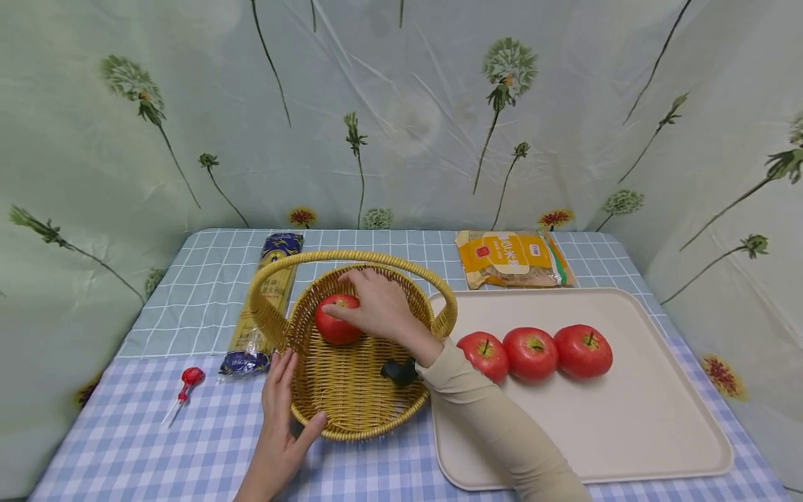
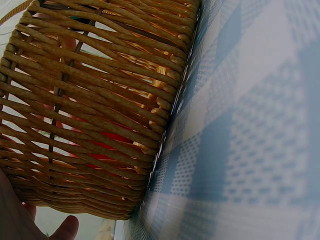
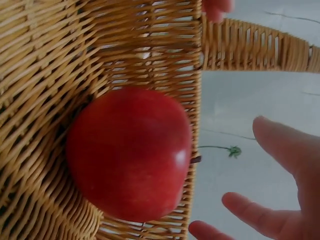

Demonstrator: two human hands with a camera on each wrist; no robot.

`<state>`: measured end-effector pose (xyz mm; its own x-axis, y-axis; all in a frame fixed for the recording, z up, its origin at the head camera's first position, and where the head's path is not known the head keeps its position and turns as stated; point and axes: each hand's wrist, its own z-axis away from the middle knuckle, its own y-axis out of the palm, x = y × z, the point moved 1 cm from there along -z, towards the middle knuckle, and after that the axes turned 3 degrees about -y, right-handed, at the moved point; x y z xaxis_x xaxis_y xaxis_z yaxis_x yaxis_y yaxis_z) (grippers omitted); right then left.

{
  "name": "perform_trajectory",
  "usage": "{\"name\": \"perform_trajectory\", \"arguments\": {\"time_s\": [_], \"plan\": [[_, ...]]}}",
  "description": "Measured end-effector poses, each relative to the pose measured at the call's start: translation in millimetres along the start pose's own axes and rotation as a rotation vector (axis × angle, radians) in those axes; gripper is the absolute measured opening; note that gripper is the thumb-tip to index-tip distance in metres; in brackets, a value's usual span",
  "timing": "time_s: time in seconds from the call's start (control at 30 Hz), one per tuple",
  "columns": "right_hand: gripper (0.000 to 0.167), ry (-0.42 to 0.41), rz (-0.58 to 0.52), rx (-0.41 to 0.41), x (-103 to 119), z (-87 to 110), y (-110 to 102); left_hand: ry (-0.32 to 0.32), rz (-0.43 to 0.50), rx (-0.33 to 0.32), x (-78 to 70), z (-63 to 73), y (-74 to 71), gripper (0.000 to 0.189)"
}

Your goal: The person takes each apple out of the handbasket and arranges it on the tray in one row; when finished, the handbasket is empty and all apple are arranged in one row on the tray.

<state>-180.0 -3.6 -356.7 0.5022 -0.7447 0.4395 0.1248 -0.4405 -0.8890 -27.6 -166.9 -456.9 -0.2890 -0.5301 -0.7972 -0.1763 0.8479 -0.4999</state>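
A yellow wicker basket (image 1: pixel 354 418) with an arched handle stands on the checked cloth. Inside it, toward the back left, lies a red apple (image 1: pixel 339 328). My right hand (image 1: pixel 373 300) hovers over the apple with its fingers spread. In the right wrist view a gap shows between those fingers (image 3: pixel 260 215) and the apple (image 3: pixel 130 155). Against the basket's left side rests my left hand (image 1: pixel 282 411), fingers extended and thumb by the front rim. Only part of that hand (image 2: pixel 30 225) shows in the left wrist view, beneath the woven wall.
Right of the basket is a beige tray (image 1: pixel 640 432) holding three apples (image 1: pixel 533 354). An orange food packet (image 1: pixel 514 259) lies behind it. Left of the basket are a pasta packet (image 1: pixel 251 335) and a red lollipop (image 1: pixel 192 376). A dark object (image 1: pixel 399 373) shows beside my right wrist.
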Motion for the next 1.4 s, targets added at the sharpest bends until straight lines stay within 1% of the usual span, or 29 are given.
{"name": "perform_trajectory", "arguments": {"time_s": [0.17, 0.23, 0.5, 0.67, 0.83, 1.0, 1.27, 1.4], "plan": [[0.068, 0.051, 0.031, 0.114, -2.1, -3.6, 8.3, -0.001, -0.001, 0.001, 0.2, -0.8, -0.9, 0.087], [0.07, 0.062, 0.044, 0.144, -1.5, -4.5, 11.5, -0.004, -0.005, -0.002, 0.4, -0.9, -1.0, 0.087], [0.075, 0.126, 0.071, 0.218, 1.0, -7.3, 23.5, -0.006, -0.006, -0.005, -0.9, -0.7, -0.5, 0.087], [0.077, 0.143, 0.068, 0.248, 0.6, -8.5, 27.9, -0.005, -0.012, -0.003, 0.0, -0.8, 0.1, 0.087], [0.076, 0.155, 0.028, 0.249, -0.4, -9.2, 29.8, -0.013, -0.012, 0.014, -0.6, -1.4, -1.1, 0.087], [0.076, 0.175, -0.055, 0.25, -2.3, -10.2, 31.2, -0.016, -0.001, 0.03, -1.3, -1.9, -1.4, 0.088], [0.077, 0.187, -0.17, 0.28, -4.9, -9.5, 30.4, -0.009, -0.008, 0.007, 0.8, -0.7, 0.7, 0.087], [0.078, 0.187, -0.2, 0.288, -6.3, -9.1, 29.7, -0.004, -0.008, 0.007, 0.8, -0.9, 0.4, 0.087]]}}
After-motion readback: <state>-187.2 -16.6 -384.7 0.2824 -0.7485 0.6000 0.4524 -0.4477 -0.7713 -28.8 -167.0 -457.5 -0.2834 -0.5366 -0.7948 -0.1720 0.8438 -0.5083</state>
